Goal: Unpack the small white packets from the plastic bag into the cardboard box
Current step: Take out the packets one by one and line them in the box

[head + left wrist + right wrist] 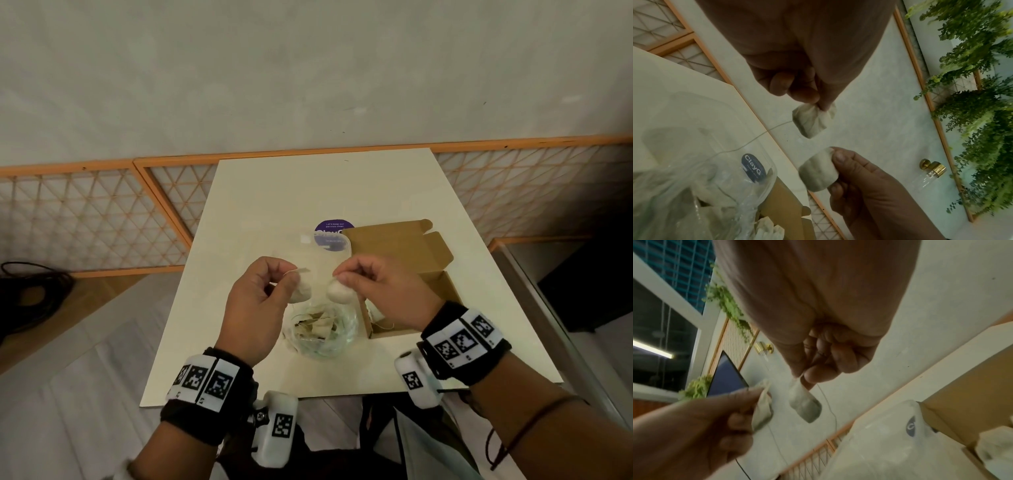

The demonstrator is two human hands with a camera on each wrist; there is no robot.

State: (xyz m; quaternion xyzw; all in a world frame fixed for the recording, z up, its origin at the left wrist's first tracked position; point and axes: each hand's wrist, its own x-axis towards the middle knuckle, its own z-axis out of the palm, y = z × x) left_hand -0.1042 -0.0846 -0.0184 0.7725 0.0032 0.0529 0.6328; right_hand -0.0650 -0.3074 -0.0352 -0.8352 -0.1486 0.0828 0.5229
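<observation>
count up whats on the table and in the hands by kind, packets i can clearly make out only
White packets held in the hands: 2, one in the left hand, one in the right hand
White packets in the cardboard box: 1 visible
Plastic bags: 1, with more packets inside, too jumbled to count
Cardboard boxes: 1
Purple round stickers: 1
Total: 6

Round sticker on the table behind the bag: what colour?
Purple sticker with white text; clearest in the head view.
</observation>
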